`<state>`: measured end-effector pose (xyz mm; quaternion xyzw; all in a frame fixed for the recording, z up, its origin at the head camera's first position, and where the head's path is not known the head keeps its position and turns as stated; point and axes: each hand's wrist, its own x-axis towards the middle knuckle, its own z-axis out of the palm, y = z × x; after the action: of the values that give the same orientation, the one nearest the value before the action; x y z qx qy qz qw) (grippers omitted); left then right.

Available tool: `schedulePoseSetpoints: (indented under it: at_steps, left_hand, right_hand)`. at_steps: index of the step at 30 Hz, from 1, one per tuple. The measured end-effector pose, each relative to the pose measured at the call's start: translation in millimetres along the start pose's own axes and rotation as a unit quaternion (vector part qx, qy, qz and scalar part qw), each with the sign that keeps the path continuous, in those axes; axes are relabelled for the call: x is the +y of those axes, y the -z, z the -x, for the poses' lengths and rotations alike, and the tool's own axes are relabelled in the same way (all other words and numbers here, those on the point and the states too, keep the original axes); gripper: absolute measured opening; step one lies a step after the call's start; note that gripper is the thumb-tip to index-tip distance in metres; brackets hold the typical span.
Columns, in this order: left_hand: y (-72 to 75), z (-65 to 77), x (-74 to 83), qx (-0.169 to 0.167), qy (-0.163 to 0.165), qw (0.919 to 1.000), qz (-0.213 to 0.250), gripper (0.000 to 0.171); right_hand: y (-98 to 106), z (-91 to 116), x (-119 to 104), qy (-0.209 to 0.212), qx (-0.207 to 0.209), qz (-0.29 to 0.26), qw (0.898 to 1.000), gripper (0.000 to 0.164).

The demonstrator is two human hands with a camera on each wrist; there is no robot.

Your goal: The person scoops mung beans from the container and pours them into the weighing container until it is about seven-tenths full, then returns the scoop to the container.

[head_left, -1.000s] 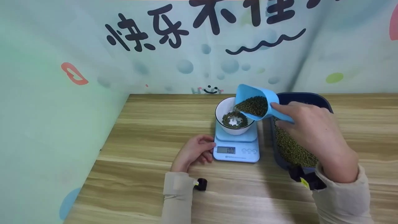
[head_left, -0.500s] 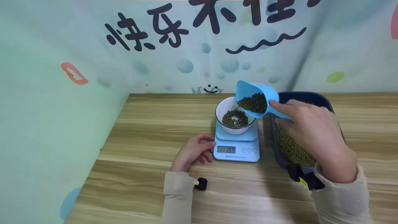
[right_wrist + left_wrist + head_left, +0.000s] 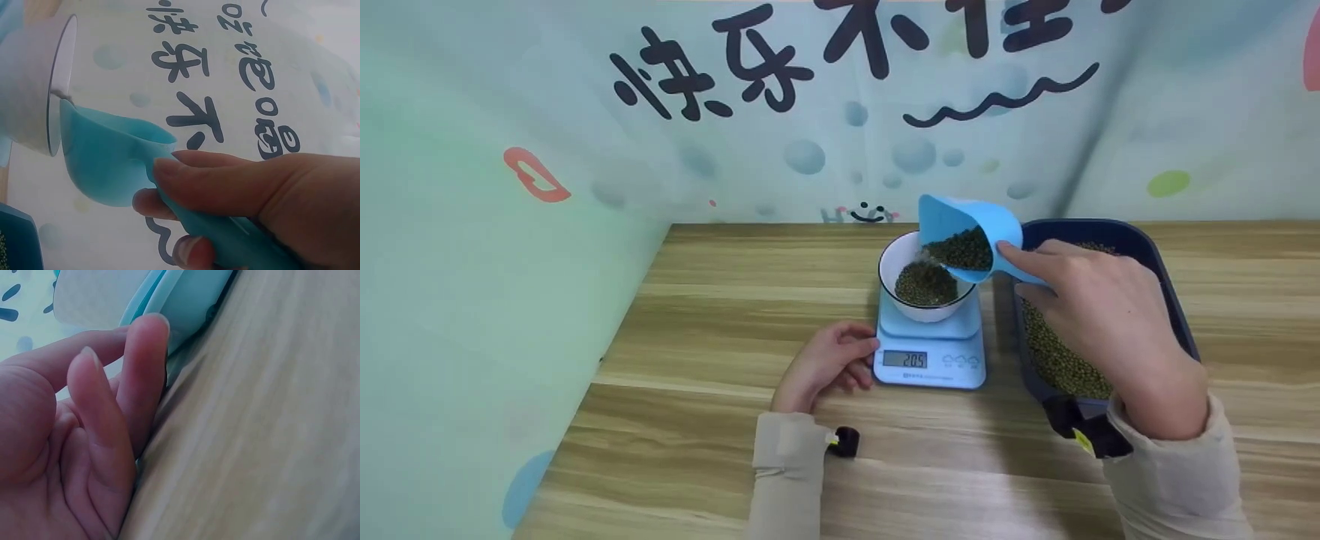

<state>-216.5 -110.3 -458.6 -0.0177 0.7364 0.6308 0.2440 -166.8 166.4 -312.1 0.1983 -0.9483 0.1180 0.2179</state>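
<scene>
Right hand [image 3: 1106, 304] gripped one scoop [image 3: 1003, 223] at two o'clock of one bowl [image 3: 895, 262], partly hiding one tub [image 3: 1172, 304]; relaxed left hand [image 3: 831, 358] touched one scale [image 3: 937, 345].

From my end I see a pale beige left sleeve [image 3: 787, 484], creased across, and a matching right sleeve [image 3: 1174, 480]. A small black unit [image 3: 847, 442] juts from the left; a blockier black module [image 3: 1110, 439] with a yellow mark [image 3: 1083, 441] sits on the right.
</scene>
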Motion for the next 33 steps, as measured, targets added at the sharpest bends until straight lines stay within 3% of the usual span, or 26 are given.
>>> schedulePoseSetpoints:
  at_steps: [10,22,33]
  left_hand:
    - [0.0,8.6,5.8,-0.001,0.000,1.0000,-0.006,0.033]
    - [-0.3,0.1,0.3,0.002,-0.011,0.9999,-0.006,0.032]
    - [0.3,1.6,0.5,0.005,0.002,1.0000,-0.007,0.030]
  right_hand:
    - [-7,-3,-4,-0.007,-0.006,0.000,1.000,0.044]
    - [-7,-5,-8,-0.025,-0.010,-0.015,1.000,0.043]
    - [-2,-5,-12,-0.016,0.036,0.004,0.999,0.044]
